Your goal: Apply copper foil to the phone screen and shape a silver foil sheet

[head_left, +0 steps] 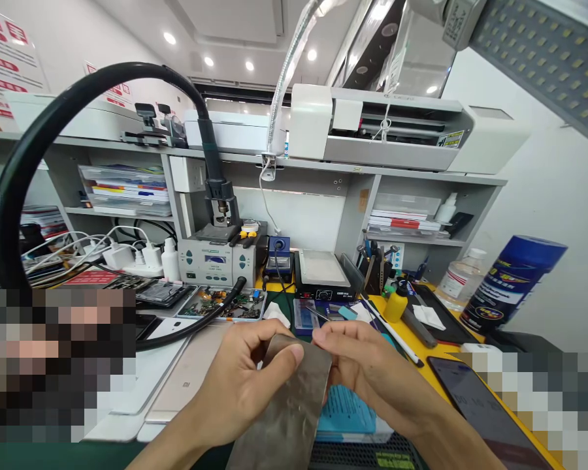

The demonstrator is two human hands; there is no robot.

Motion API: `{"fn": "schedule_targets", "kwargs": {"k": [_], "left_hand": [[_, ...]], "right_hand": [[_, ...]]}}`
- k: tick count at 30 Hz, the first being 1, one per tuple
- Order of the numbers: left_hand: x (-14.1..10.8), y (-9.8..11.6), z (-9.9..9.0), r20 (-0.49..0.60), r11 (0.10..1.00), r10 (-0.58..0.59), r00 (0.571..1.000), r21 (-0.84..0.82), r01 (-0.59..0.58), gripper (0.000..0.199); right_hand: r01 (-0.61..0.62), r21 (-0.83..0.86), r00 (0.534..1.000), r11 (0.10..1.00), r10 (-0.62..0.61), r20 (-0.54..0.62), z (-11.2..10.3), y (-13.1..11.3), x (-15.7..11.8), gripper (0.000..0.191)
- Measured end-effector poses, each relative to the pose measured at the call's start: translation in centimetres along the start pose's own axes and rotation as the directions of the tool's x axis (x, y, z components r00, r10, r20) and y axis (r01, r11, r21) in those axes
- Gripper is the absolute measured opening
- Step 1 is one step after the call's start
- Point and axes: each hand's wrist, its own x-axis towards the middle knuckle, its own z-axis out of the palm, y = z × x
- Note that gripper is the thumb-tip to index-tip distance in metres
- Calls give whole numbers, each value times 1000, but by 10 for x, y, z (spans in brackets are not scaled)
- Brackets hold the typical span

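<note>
A thin, grey, metallic-looking sheet (289,408) with a creased, shiny surface is held up in front of me, tilted, its lower end running out of the picture. My left hand (245,385) grips its left side, thumb flat on the front and fingers behind. At the top right corner, my right hand (367,369) has thumb and fingers closed at the sheet's edge; some fingertips are hidden behind it. Beneath the right hand lies a light blue printed box or pad (347,414), partly covered.
Left, pale tablet-like panels (191,385) lie under a black hose (206,333) beside a rework station (223,261). A hot plate (323,274) stands behind my hands. On the right are a yellow bottle (396,303), a blue spray can (512,287) and a phone (485,405).
</note>
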Motion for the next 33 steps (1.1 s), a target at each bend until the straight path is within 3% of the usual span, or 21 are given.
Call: {"fn": "schedule_targets", "kwargs": {"k": [3,5,9,11,14,18,22,27,33], "left_hand": [[0,-1,1,2,1000,-10,1000,-19,10,35],[0,-1,1,-3,999,-21,1000,-43,21,36],[0,-3,2,-22,997,-46,999,-71,44,38],[0,-4,2,-37,996,-47,998,-73,44,37],[0,-6,2,-60,997,-38,997,-69,34,35],[-1,-8,2,-67,994,-28,997,-103,21,35],[-1,-9,2,-84,992,-27,996,-121,17,35],[-1,-7,3,-81,993,-29,996,-115,19,35],[-2,-8,5,-124,997,-5,992,-73,-4,36]], "right_hand": [[-3,-51,1000,999,4,7,0,-1,0,31],[40,-177,999,983,-41,-5,1,-3,-1,34],[157,-584,960,797,-263,-100,5,-1,-5,31],[166,-664,937,729,-327,-126,6,0,-6,27],[197,-576,952,794,-295,-82,4,-1,-7,21],[192,-274,980,943,-199,3,-4,-7,-6,25],[168,-122,985,978,-172,-16,-6,-6,-4,35],[195,-291,978,936,-206,-7,0,-5,-3,29],[258,-585,937,769,-346,-42,3,-8,-7,21]]}}
